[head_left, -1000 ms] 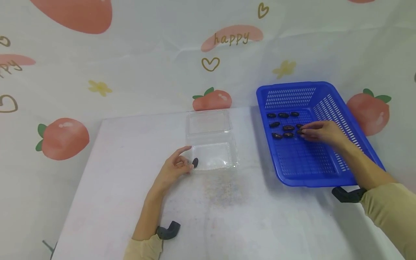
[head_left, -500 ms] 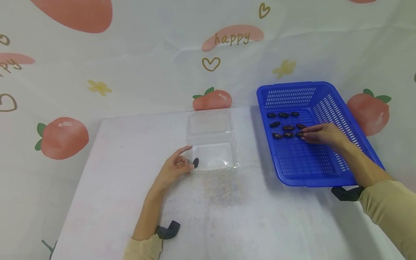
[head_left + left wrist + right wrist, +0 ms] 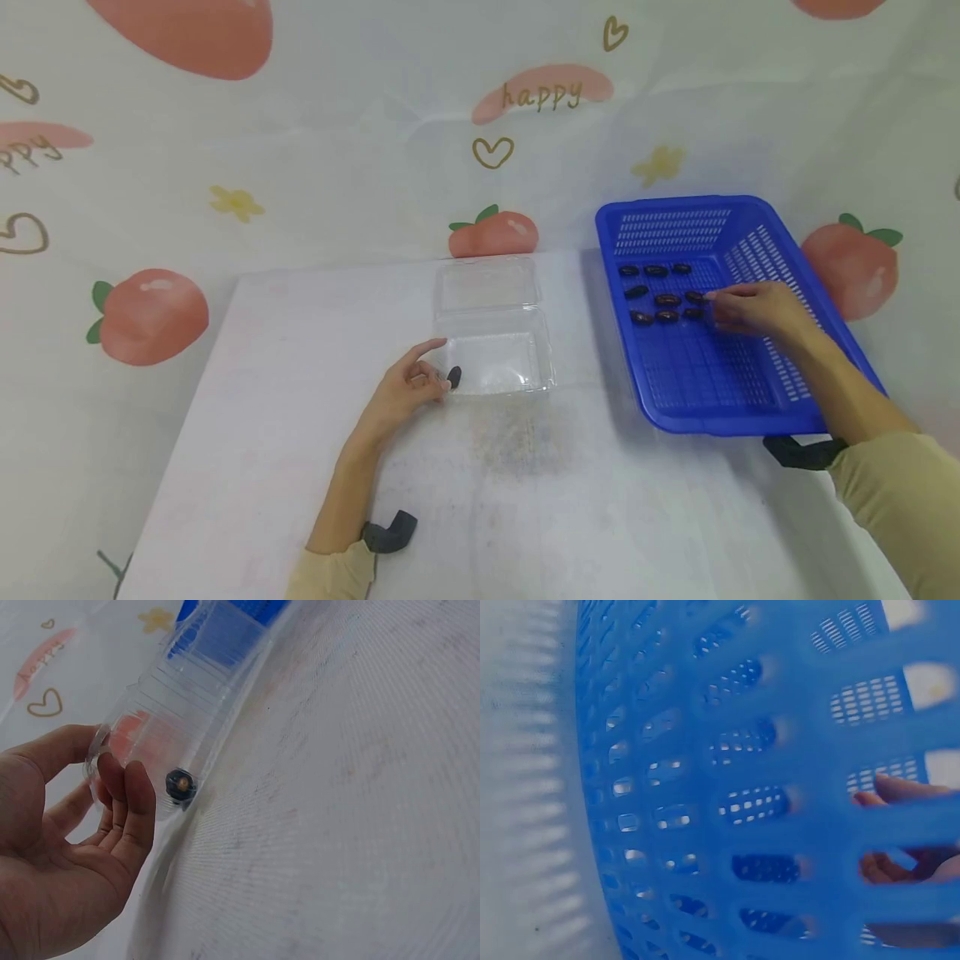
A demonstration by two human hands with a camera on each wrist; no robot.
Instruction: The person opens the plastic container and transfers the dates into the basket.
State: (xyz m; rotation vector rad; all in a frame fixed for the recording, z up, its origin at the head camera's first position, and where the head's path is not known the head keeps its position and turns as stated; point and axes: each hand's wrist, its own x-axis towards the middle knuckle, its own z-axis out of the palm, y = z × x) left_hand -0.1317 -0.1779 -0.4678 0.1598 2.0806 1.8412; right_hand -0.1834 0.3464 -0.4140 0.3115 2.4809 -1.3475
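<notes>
In the head view, a clear plastic clamshell box (image 3: pixel 495 362) lies with its lid (image 3: pixel 487 285) folded back. My left hand (image 3: pixel 411 379) grips its left end, fingers bent around the rim in the left wrist view. One dark brown date (image 3: pixel 454 377) is inside the box, near that hand. At the right, several dates (image 3: pixel 667 300) lie in rows in a blue plastic basket (image 3: pixel 651 400). My right hand (image 3: pixel 761 308) reaches into it, index fingertip at the right end of a date (image 3: pixel 694 297) in the middle row. Slots of the basket wall partly hide this hand in the right wrist view.
A white cloth covers the table (image 3: pixel 300 350), with a greyish stain (image 3: pixel 517 433) in front of the clamshell box. Behind stands a white backdrop (image 3: pixel 360 183) printed with peaches and hearts. The basket's high slotted walls surround the right hand's work area.
My right fingers have come off the right-hand date of the front row and shifted slightly back and right, to the date behind it. My left hand keeps its hold on the box.
</notes>
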